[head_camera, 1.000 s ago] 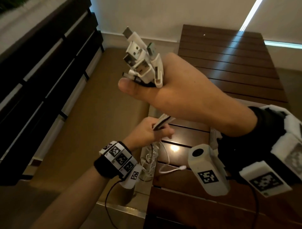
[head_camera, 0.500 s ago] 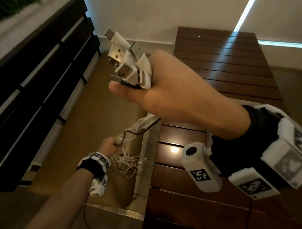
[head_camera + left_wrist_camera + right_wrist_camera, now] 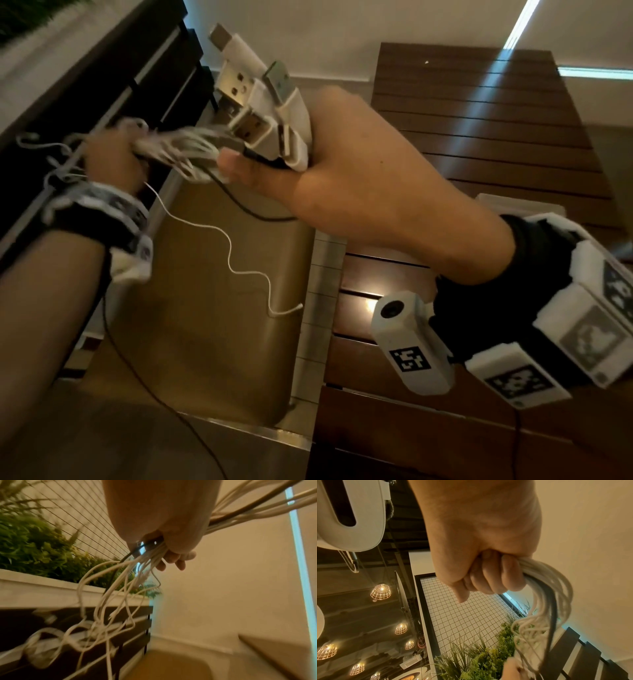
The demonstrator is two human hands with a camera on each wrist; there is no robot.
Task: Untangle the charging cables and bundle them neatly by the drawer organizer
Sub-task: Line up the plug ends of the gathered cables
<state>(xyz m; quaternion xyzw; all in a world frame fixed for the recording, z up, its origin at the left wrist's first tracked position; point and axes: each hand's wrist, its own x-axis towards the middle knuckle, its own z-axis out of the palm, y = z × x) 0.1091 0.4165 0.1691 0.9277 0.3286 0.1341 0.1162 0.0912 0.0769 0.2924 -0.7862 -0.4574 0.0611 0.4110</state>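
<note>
Head view: dark slatted wooden table [image 3: 486,113] at right, glossy, partly cut off by the frame. Right hand [image 3: 359,178] raised above its edge, fingers curled tight round the charging cables [image 3: 191,150], a fan of white USB plugs [image 3: 263,109] with bare metal tips jutting from the fist. Left hand [image 3: 113,154] blurred, closed round the same thin white strands, one black among them; loose ends trailing in kinks below. Drawer organizer not made out.

Dark slatted wooden table [image 3: 479,113], white organizer [image 3: 513,202] on it (mostly hidden)
</note>
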